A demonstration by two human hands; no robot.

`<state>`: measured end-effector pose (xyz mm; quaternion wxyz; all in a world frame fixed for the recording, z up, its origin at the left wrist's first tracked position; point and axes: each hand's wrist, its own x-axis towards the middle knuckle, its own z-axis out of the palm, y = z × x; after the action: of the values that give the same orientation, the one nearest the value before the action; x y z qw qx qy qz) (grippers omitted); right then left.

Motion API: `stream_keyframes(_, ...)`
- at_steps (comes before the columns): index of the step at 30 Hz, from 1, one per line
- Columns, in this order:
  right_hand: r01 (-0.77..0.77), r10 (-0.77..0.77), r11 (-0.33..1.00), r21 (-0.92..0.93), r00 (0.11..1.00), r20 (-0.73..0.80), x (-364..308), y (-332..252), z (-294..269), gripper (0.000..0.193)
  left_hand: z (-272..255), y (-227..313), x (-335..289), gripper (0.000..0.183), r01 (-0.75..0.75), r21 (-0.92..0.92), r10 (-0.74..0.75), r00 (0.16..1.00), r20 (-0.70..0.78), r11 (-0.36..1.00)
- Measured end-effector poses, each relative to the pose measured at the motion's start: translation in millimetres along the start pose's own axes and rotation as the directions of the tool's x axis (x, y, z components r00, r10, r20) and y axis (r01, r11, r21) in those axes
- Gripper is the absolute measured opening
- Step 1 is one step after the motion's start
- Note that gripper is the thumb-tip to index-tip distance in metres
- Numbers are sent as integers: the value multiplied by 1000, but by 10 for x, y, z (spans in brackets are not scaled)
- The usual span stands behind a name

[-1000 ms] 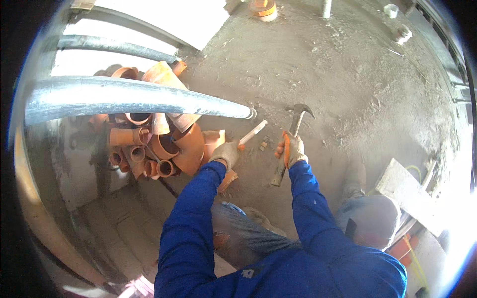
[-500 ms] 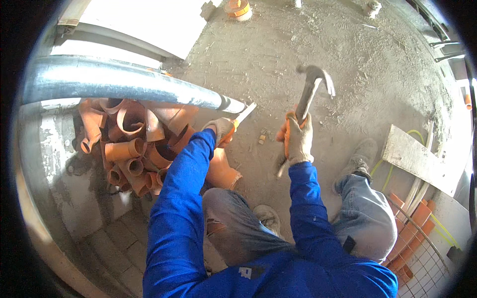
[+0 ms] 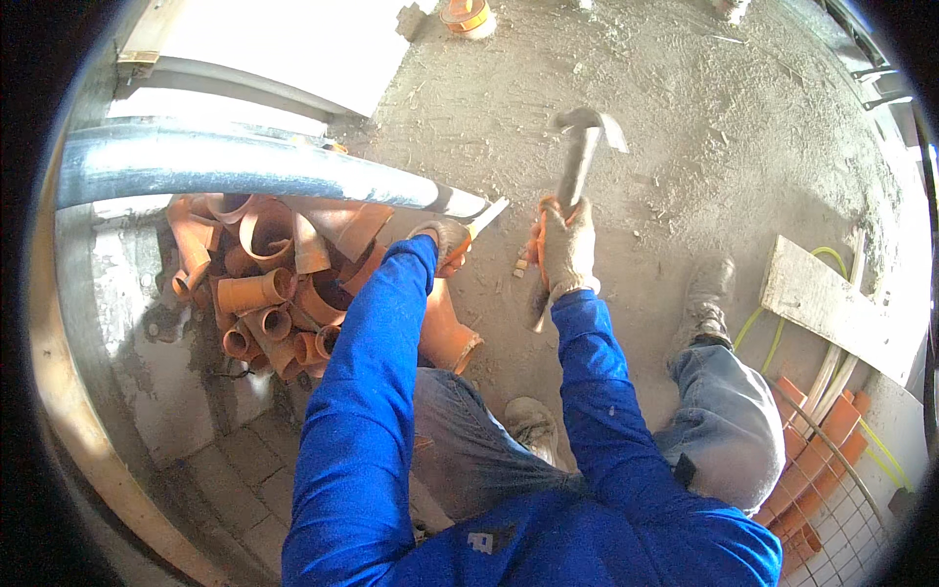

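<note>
My right hand (image 3: 568,249), in a pale glove with orange on the finger side, is wrapped round the handle of a claw hammer (image 3: 579,161). The steel head points away from me, and the handle's lower end sticks out below the fist. My gloved left hand (image 3: 450,243) is closed on a narrow, pale flat bar (image 3: 487,217), its exact kind not clear. The bar's far end lies beside the end of a long, shiny grey pipe (image 3: 293,174), and I cannot tell whether they touch. The pipe comes in from the left above a heap of orange pipe fittings (image 3: 256,291).
An orange-capped pipe stub (image 3: 469,17) rises from the rough concrete floor (image 3: 665,127). A small piece (image 3: 519,267) lies between my hands. On the right are a pale board (image 3: 820,300), orange pipes (image 3: 817,460), a wire grid (image 3: 831,519) and a yellow-green cord (image 3: 774,342).
The hammer and my right hand have moved left, closer to the left hand. My left hand keeps its hold on the flat bar by the pipe end. The whole view has shifted slightly.
</note>
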<state>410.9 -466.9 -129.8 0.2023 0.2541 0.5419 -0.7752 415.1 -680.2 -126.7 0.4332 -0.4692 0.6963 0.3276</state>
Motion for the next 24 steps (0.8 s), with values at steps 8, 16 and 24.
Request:
stream_keyframes(8,-278,346,885,-372,930,127,136,344,-32,14,96,243,-282,42,-126,236,157,981,-115,963)
stream_keyframes(16,99,-82,948,303,994,-68,205,-135,-163,15,60,249,-183,38,-8,200,29,994,-103,980)
stream_keyframes(24,-442,466,882,-165,871,155,74,194,-65,15,160,403,-470,37,-143,170,169,973,-154,975)
